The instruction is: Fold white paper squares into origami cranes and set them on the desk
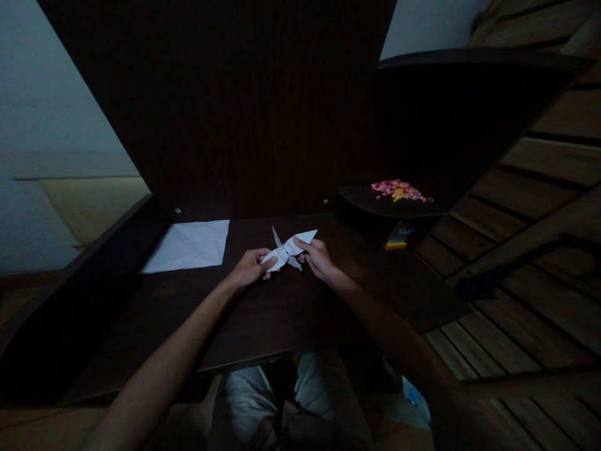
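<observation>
A folded white paper figure (287, 250), like an origami crane, is held between my two hands just above the dark desk. Two broad pointed flaps spread left and right, while narrower points stick out at the top and bottom. My left hand (256, 266) pinches the left flap, thumb on top and fingers beneath. On the right flap, my right hand (318, 257) grips with its thumb on the upper face. The fingers under the paper are partly hidden.
A creased white paper sheet (192, 245) lies on the desk (263, 319) at the left. Small pink, red and yellow pieces (399, 190) are heaped on a corner shelf (361, 199) at the right. A tall dark panel (263, 113) rises behind. Wooden slats (539, 263) stand on the right.
</observation>
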`<state>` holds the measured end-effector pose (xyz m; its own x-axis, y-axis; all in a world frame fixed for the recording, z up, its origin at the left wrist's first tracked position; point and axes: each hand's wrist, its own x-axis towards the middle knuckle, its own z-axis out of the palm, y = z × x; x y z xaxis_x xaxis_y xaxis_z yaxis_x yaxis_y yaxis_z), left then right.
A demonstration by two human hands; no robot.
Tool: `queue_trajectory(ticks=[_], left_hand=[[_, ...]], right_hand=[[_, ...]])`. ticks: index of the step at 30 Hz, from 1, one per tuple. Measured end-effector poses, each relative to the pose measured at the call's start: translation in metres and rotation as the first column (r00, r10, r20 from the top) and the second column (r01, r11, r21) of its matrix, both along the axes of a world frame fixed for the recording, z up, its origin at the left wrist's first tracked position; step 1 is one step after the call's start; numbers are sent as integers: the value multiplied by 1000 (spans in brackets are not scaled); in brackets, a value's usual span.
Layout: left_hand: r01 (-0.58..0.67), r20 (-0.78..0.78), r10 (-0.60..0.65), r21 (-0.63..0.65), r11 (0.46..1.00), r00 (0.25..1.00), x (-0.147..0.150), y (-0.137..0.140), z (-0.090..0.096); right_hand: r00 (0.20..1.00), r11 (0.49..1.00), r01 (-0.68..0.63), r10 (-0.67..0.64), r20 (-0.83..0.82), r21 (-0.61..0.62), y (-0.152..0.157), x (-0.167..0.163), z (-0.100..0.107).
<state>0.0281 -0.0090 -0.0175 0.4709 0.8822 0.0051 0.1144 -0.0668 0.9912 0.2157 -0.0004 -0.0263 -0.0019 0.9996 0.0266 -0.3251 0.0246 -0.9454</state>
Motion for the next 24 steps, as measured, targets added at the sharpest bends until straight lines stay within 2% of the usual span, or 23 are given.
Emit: queue_trajectory(ticks=[24], left_hand=[[-3,-23,3,15,1000,1000,-1,0,1]], right_hand=[[1000,1000,0,0,-5,14,1,0,-1]])
